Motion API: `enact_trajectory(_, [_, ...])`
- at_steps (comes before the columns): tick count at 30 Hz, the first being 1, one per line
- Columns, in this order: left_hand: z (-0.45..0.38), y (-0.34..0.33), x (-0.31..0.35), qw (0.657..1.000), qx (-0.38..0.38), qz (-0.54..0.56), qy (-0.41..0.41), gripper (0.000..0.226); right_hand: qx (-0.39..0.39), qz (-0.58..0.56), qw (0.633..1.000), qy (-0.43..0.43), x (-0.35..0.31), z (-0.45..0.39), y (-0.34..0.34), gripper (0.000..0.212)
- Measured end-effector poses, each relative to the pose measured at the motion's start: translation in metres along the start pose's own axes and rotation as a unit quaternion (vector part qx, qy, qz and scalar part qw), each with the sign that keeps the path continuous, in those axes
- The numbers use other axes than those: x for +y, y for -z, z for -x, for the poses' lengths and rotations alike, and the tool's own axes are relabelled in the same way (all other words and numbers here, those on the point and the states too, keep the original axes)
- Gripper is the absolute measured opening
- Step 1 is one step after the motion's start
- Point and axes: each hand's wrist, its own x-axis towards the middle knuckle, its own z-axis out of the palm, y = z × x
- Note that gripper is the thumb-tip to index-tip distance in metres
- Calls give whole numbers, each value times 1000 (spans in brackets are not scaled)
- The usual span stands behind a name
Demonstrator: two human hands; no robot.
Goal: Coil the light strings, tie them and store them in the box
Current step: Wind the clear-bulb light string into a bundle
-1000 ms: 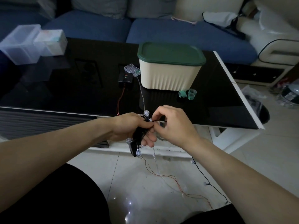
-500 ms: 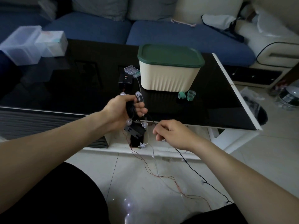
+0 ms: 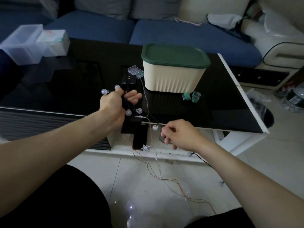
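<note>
- No brand, label or writing is readable on anything.
- The box [image 3: 172, 74], cream with a green lid, stands shut on a glossy black table [image 3: 222, 102]; a blue sofa [image 3: 189, 37] runs behind the box and pale floor tiles [image 3: 256, 163] lie in front.
- Left of the box, the left hand [image 3: 117, 102] grips a dark coil [image 3: 125, 102] of light string, round bulbs sticking out around the fist.
- In front of the box, at the table edge, the right hand [image 3: 178, 134] has fingers curled, apparently pinching the black wire; the grip itself is hidden.
- Loose wires [image 3: 164, 176] trail over the floor.
- Two green bands [image 3: 191, 96] lie just before the box.
- Clear bins [image 3: 21, 45] far left of the box look blurred.
</note>
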Motion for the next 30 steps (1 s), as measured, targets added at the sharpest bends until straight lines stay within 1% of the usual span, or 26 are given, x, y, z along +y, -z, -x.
enact_trajectory(1, [-1,0,-1,1000,-1,-3,-2,27,-9,16,1000,14,-2,2,0,25])
enact_trajectory(3, [-1,1,-4,1000,-8,-18,-5,16,-30,43,998,40,-8,5,-1,26])
enact_trajectory(5, [1,1,-7,998,-34,-49,-5,9,-63,55,994,74,-14,8,-4,27])
enact_trajectory(7, [8,0,-9,993,-90,-80,14,14,-85,57,989,108,-18,10,-9,30])
enact_trajectory(9, [16,0,-12,978,-158,-128,52,19,-83,57,985,139,-22,12,-11,30])
enact_trajectory(11, [27,-1,-16,955,-212,-185,88,19,-68,47,984,156,-23,12,-10,29])
enact_trajectory(12, [31,-2,-18,944,-230,-217,92,19,-61,37,985,158,-23,12,-9,26])
enact_trajectory(14, [35,-4,-23,930,-242,-268,77,21,-51,30,984,166,-22,12,-6,23])
enact_trajectory(17, [28,-3,-26,924,-245,-285,76,20,-31,28,987,156,-22,14,-4,22])
enact_trajectory(19, [26,-2,-26,906,-264,-318,87,14,3,8,989,145,-21,15,-3,23])
enact_trajectory(20, [28,-1,-26,894,-276,-338,98,15,28,1,989,146,-21,14,-2,24])
enact_trajectory(23, [33,0,-26,855,-315,-389,135,31,80,-11,985,152,-18,12,1,26])
enact_trajectory(27, [30,2,-26,827,-331,-438,123,38,123,-12,982,145,-19,13,2,29])
enact_trajectory(30, [25,8,-27,812,-338,-460,124,49,138,-23,981,136,-19,13,4,29])
